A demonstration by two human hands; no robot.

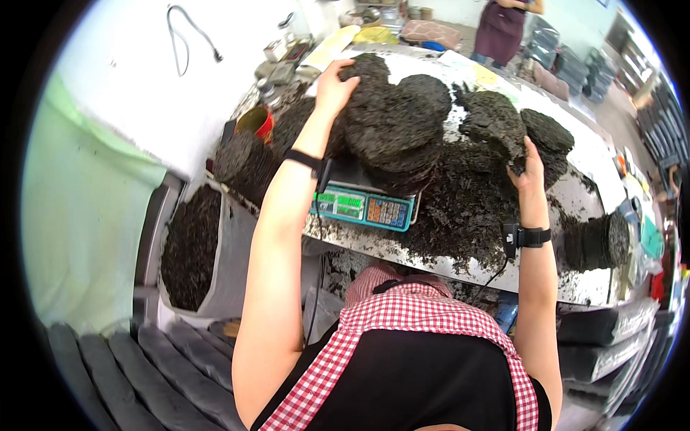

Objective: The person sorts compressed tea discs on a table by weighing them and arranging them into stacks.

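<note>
My left hand [335, 90] is at the far left edge of a dark round cake [371, 73], which looks like dried seaweed; thumb and fingers curve around its rim. My right hand [531, 168] has its thumb and forefinger spread against the right edge of another cake [493, 116]; whether it grips cannot be told. Between my hands a stack of cakes [393, 126] covers the pan of a teal digital scale [362, 207] with lit green displays. Loose dark flakes [463, 202] heap up right of the scale. A further cake [547, 131] lies beyond my right hand.
A rolled or stacked column of cakes [593, 242] lies at the table's right end. At left stand a red tin [257, 123] and an open sack [191, 253] of dark flakes. Filled grey bags [135, 372] lie lower left. A person in a purple apron [500, 32] stands beyond the table.
</note>
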